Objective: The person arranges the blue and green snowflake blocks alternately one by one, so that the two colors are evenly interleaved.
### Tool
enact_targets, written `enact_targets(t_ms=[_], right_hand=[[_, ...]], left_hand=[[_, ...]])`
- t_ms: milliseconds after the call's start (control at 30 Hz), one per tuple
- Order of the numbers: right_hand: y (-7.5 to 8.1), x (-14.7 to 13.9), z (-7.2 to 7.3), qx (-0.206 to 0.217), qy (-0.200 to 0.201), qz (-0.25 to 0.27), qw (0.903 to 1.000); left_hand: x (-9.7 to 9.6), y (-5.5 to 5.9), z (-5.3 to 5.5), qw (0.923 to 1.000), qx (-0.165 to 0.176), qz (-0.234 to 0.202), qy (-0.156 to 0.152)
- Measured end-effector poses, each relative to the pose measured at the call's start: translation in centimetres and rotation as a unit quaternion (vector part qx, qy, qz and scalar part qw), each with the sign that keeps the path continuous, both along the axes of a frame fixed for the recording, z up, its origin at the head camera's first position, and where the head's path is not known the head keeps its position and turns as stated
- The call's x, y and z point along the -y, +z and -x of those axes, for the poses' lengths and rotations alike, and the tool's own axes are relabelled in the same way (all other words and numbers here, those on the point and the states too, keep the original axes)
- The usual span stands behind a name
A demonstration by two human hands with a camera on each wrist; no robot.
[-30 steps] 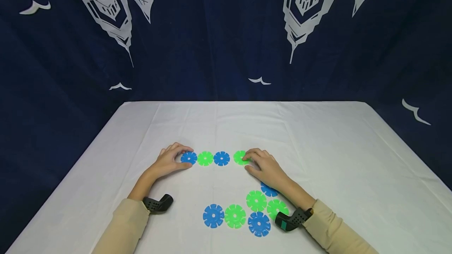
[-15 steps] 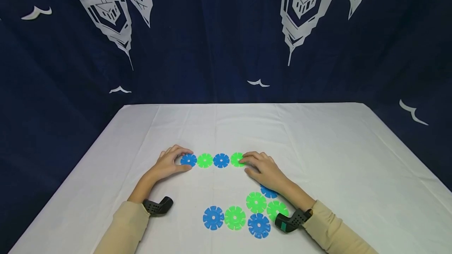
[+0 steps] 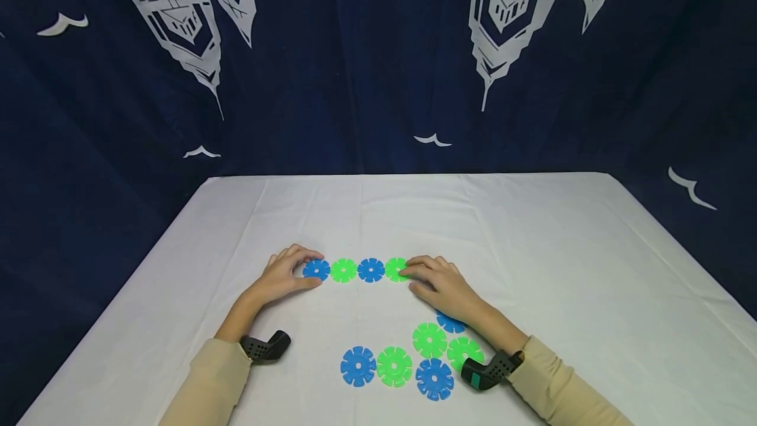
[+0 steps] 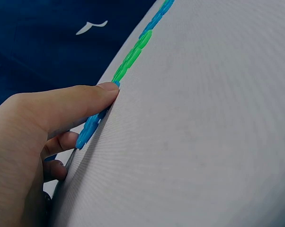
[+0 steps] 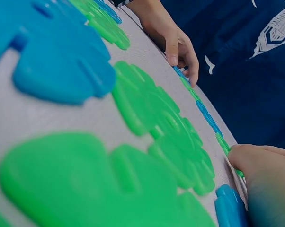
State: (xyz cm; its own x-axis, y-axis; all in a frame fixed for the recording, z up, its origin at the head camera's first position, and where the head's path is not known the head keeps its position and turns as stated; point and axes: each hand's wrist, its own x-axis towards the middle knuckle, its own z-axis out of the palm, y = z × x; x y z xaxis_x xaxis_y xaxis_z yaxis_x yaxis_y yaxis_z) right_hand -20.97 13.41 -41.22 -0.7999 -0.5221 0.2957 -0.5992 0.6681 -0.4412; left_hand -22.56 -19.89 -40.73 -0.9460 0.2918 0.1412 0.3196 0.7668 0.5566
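Note:
A row of notched plastic snowflake discs lies flat across the middle of the table. My left hand [image 3: 286, 273] holds the blue snowflake disc [image 3: 316, 270] at its left end, thumb at the near edge and fingers at the far edge. A green snowflake disc [image 3: 344, 271] and a second blue disc [image 3: 370, 270] follow to the right. At the right end is another green disc [image 3: 394, 269]; my right hand [image 3: 440, 284] rests fingertips on it, covering its right part. The right thumb sits apart from that disc in the head view. Neighbouring discs in the row appear to touch.
Closer to me lie more snowflake discs: blue [image 3: 357, 366], green [image 3: 394, 366], blue [image 3: 434, 378], green [image 3: 430, 340], green [image 3: 464, 351] and a blue one [image 3: 451, 323] partly under the right forearm. A white cloth [image 3: 544, 242] covers the table; a dark blue curtain hangs behind.
The right hand's fingers have slid the end green disc left, closing the gap to the blue one. The left hand has stayed on its blue disc. The head view has tilted slightly.

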Motion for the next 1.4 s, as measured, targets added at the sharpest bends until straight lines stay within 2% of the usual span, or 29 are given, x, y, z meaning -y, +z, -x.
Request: enact_targets(t_ms=[333, 567, 700, 867, 1067, 1400], right_hand=[[0.0, 0.0, -0.1, 0.01, -0.003, 0.005, 0.9999], [0.8, 0.3, -0.3, 0.035, -0.01, 0.062, 0.9974], [1.5, 0.9, -0.9, 0.035, 0.003, 0.066, 0.9972], [2.5, 2.1, -2.1, 0.034, 0.038, 0.045, 0.9977], [3.0, 3.5, -3.9, 0.052, 0.069, 0.017, 0.9961], [2.8, 5.1, -6.0, 0.067, 0.135, -0.053, 0.9872]], left_hand=[[0.0, 0.0, 0.0, 1.0, 0.001, 0.0, 0.001], [0.0, 0.1, 0.0, 1.0, 0.003, 0.002, -0.001], [0.0, 0.1, 0.0, 1.0, 0.001, 0.003, 0.0], [0.0, 0.1, 0.1, 1.0, 0.002, -0.001, 0.0], [0.0, 0.0, 0.0, 1.0, 0.006, -0.002, 0.001], [0.0, 0.0, 0.0, 1.0, 0.001, 0.001, 0.002]])
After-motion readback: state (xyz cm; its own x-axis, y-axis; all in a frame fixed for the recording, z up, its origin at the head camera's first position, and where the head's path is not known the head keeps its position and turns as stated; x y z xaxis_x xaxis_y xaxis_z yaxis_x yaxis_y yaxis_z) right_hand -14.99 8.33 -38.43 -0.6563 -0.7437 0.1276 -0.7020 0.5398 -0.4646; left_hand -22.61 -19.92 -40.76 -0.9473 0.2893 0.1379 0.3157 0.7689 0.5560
